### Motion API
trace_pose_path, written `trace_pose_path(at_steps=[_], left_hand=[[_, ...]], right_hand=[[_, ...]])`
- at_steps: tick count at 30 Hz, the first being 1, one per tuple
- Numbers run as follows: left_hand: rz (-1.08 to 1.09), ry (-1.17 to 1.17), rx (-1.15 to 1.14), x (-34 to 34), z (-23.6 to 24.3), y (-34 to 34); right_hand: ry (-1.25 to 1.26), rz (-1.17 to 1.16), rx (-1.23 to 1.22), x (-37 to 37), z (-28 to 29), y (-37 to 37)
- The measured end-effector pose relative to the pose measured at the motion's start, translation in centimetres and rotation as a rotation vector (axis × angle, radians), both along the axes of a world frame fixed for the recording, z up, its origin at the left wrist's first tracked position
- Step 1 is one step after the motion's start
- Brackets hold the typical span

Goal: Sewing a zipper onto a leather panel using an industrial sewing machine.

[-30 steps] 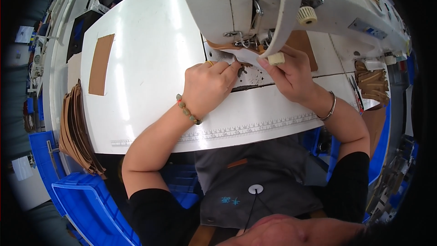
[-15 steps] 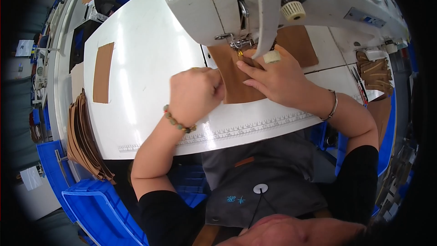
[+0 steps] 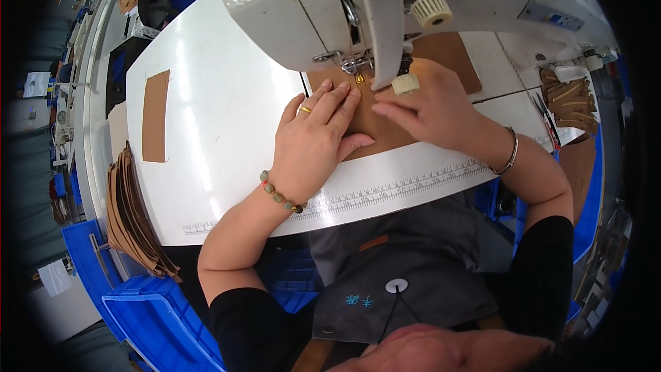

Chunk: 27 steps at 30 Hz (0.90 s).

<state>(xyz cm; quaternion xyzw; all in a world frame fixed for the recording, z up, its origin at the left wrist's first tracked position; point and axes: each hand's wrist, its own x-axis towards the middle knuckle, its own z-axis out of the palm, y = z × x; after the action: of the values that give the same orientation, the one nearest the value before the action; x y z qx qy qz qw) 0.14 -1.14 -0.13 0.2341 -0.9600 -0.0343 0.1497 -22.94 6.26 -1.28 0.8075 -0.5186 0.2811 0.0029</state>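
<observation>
A brown leather-like panel (image 3: 375, 127) lies under the needle area of a white sewing machine (image 3: 275, 14). My left hand (image 3: 313, 131) rests flat on the panel's left part, fingers stretched toward the presser foot (image 3: 354, 65) and thumb out to the side. Just below the foot sits a small gold-coloured metal piece (image 3: 359, 78). On the right, my right hand (image 3: 437, 107) lies over the panel with thumb and forefinger apart; the machine's cream knob (image 3: 406, 83) hides part of its fingers. More brown material (image 3: 447, 58) shows behind that hand.
A separate brown strip (image 3: 155, 116) lies on the white table (image 3: 213, 117) at left. Stacked brown pieces (image 3: 134, 220) hang by its left edge, above a blue crate (image 3: 162, 324). Scissors (image 3: 547, 120) and a bundle of brown strips (image 3: 568, 100) are at right. A printed ruler (image 3: 385, 189) runs along the near edge.
My left hand has gone from a fist at the panel's left edge to flat on it, fingers spread. My right hand has shifted slightly up, farther behind the machine's knob.
</observation>
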Motion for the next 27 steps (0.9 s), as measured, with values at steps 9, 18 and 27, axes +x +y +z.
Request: trace_pose_path(at_steps=[9,18,27], left_hand=[[-0.025,-0.02,-0.023,-0.1,-0.1,0.0],[-0.017,0.004,-0.021,-0.1,0.3,0.0],[-0.016,0.024,-0.058,-0.8,-0.2,-0.8]], right_hand=[[-1.022,-0.068,0.617,-2.1,-0.1,-1.8],[0.05,-0.031,0.013,0.5,0.0,0.6],[0.084,-0.091,0.048,0.2,-0.5,0.2]])
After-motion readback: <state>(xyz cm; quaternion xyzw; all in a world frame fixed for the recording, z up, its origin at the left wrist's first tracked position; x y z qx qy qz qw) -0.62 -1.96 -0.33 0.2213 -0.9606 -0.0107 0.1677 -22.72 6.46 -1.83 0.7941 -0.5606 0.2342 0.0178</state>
